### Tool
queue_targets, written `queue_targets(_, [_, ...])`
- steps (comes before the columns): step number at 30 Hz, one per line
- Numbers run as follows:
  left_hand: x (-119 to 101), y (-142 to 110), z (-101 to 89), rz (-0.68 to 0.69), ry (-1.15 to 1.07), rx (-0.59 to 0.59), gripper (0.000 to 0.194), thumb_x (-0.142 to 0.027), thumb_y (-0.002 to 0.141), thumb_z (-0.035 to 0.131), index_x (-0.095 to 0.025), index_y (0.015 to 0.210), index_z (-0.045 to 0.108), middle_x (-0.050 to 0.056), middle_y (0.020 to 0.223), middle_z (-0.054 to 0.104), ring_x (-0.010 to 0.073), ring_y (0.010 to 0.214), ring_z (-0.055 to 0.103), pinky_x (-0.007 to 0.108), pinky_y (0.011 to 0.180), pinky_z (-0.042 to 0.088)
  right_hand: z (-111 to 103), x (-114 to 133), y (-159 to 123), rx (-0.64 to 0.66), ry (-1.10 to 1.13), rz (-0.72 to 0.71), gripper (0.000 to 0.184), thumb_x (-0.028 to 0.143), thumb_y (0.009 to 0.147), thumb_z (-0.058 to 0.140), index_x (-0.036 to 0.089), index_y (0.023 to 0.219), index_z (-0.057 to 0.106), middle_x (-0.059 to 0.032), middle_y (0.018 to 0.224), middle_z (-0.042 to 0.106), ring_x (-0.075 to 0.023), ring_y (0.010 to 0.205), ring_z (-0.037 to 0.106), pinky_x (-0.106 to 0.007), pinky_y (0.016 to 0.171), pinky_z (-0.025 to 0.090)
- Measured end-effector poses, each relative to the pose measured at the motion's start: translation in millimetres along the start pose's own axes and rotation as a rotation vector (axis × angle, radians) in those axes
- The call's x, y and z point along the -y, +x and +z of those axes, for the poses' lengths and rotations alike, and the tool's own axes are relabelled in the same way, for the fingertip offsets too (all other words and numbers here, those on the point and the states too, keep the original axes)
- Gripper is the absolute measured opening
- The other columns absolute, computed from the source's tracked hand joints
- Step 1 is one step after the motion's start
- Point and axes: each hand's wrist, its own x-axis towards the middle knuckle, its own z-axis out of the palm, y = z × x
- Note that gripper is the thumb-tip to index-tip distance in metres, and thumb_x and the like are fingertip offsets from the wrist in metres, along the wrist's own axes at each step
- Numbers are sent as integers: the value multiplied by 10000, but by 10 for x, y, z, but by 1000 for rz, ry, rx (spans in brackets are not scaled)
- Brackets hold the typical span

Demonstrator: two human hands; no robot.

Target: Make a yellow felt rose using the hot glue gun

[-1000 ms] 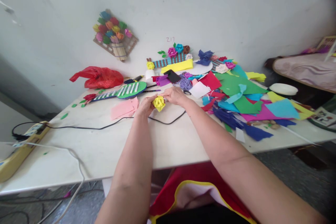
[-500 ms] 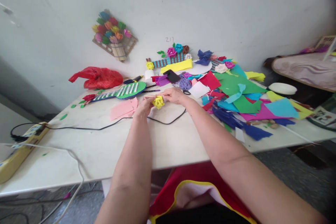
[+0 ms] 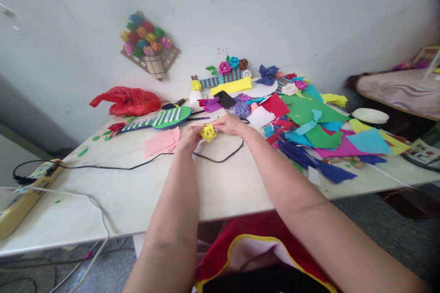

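A yellow paper flower (image 3: 208, 133) is between my two hands, above the middle of the white table (image 3: 227, 187). My left hand (image 3: 189, 139) pinches the flower from its left side. From the right, the fingers of my right hand (image 3: 228, 125) are closed at the flower's upper edge. Pink paper sheets (image 3: 160, 142) lie just left of my left hand. A black cable (image 3: 220, 160) loops on the table below the flower.
A green guitar-shaped craft (image 3: 168, 118) and a red plastic bag (image 3: 132, 100) lie at the left. Coloured paper scraps (image 3: 316, 114) cover the right side. A black phone (image 3: 225, 99) lies behind my hands. A power strip (image 3: 30, 192) stands at the left edge.
The yellow flower has turned very slightly between my fingers and shifted a little to the right. Both hands keep nearly the same place.
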Motion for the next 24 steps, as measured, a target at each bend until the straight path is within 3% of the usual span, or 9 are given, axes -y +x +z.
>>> queue_targets(10, [-17,-19,27,-44,-35,-11,220,-279,658,823,-117,718,687,85,684,725,238,724,722,341,704,592,12,42,-12,-26,-79,22,363,248,889,586,345,1220,700,-15,1161,749,-190,1044,704,-255,839,486])
queue_targets(15, [20,24,-20,-14,-15,-27,269,-311,584,860,-119,687,703,90,683,722,248,736,709,339,685,566,-1,62,-17,-21,-57,19,370,243,877,597,339,1219,701,-18,1175,741,-203,1060,704,-261,855,488])
queue_targets(20, [34,49,-63,25,12,-36,325,-328,476,888,-123,650,706,50,639,692,171,608,634,282,592,504,22,46,-6,-22,-2,14,359,259,877,590,325,1207,713,-6,1173,743,-199,1047,706,-258,866,492])
queue_targets(24, [41,73,-96,41,8,-49,312,-280,430,874,-123,644,709,42,632,682,156,595,613,272,585,491,60,11,13,-35,86,42,352,251,860,613,292,1188,734,-33,1104,771,-183,954,711,-247,821,494])
